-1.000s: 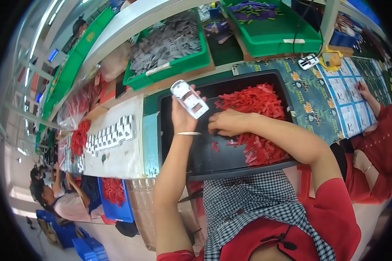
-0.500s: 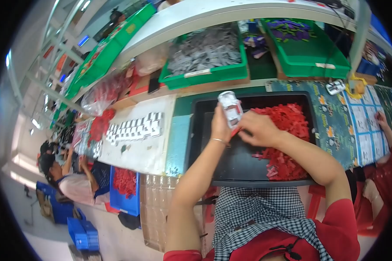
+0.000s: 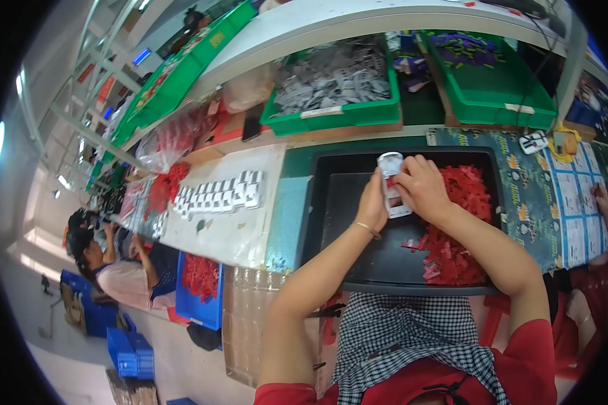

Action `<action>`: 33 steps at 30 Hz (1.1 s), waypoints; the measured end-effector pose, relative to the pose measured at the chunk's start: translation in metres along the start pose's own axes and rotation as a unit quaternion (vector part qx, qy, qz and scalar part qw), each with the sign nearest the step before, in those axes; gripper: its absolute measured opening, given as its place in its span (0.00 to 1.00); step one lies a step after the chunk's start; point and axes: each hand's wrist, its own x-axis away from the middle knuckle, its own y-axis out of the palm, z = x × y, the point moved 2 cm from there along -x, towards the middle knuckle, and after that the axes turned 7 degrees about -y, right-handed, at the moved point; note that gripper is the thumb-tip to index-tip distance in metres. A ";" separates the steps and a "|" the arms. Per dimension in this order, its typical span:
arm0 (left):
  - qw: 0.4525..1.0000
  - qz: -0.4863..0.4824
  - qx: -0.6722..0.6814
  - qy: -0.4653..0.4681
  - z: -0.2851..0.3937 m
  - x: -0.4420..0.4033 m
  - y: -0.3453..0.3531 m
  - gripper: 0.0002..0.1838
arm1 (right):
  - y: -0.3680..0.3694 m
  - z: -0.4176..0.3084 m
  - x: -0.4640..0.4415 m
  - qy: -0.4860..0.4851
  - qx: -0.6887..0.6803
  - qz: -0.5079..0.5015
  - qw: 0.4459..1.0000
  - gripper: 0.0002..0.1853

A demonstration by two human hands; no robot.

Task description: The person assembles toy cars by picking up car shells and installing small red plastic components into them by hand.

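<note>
My left hand (image 3: 371, 206) is closed round a white toy car shell (image 3: 390, 164), held upright over the black tray (image 3: 341, 260). The fingers of my right hand (image 3: 422, 185) are bent onto the middle of the shell, at a red plastic piece (image 3: 393, 191); the fingertips partly hide it. A heap of red plastic pieces (image 3: 456, 253) fills the tray's right side, under and beside my right forearm.
White-and-black parts (image 3: 219, 192) stand in rows on the left board. Behind are a green bin of grey parts (image 3: 331, 111) and a green bin of purple parts (image 3: 500, 111). A white toy car (image 3: 534, 142) lies at right. A seated co-worker (image 3: 125, 277) is at left.
The toy car shell and both hands have shifted right in view. My right hand has moved from the shell's lower end up onto its middle, with the red piece now against the shell.
</note>
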 end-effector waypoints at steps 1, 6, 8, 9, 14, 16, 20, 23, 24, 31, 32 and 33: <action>1.000 -0.003 0.006 0.004 0.001 0.002 0.003 0.19 | -0.003 0.001 -0.001 0.002 -0.003 0.012 1.000 0.06; 0.999 -0.040 0.030 0.005 0.005 0.008 0.012 0.20 | -0.002 0.004 -0.001 0.019 -0.023 0.026 0.999 0.06; 0.998 -0.050 0.022 0.008 0.005 0.009 0.013 0.21 | -0.004 0.003 -0.002 0.016 -0.017 0.043 0.999 0.06; 0.999 -0.039 0.008 0.013 0.006 0.011 0.015 0.21 | -0.005 0.002 -0.003 0.009 -0.016 0.058 0.998 0.06; 0.999 -0.040 0.017 0.021 0.007 0.015 0.016 0.21 | -0.002 0.000 -0.001 0.021 -0.032 0.063 0.997 0.06; 0.999 -0.026 0.017 0.012 0.007 0.014 0.014 0.21 | -0.003 0.000 -0.001 0.029 -0.039 0.059 0.997 0.06; 0.999 -0.037 0.010 0.022 0.009 0.017 0.018 0.20 | -0.005 0.001 -0.002 0.050 -0.049 0.072 0.995 0.07; 0.999 -0.046 0.011 0.000 0.011 0.018 0.020 0.16 | -0.005 0.003 -0.001 0.053 -0.049 0.073 0.995 0.09; 0.998 -0.029 -0.053 0.032 0.013 0.021 0.022 0.14 | -0.006 0.003 -0.001 0.050 -0.044 0.072 0.995 0.11; 0.985 0.044 -0.148 0.081 0.015 0.022 0.024 0.10 | -0.008 0.006 -0.004 0.126 -0.097 0.070 0.985 0.27; 0.985 0.043 -0.148 0.082 0.015 0.023 0.024 0.10 | -0.008 0.006 -0.004 0.153 -0.141 0.053 0.977 0.28; 0.979 0.048 -0.174 0.093 0.016 0.024 0.024 0.10 | -0.007 0.007 -0.004 0.180 -0.184 0.035 0.966 0.28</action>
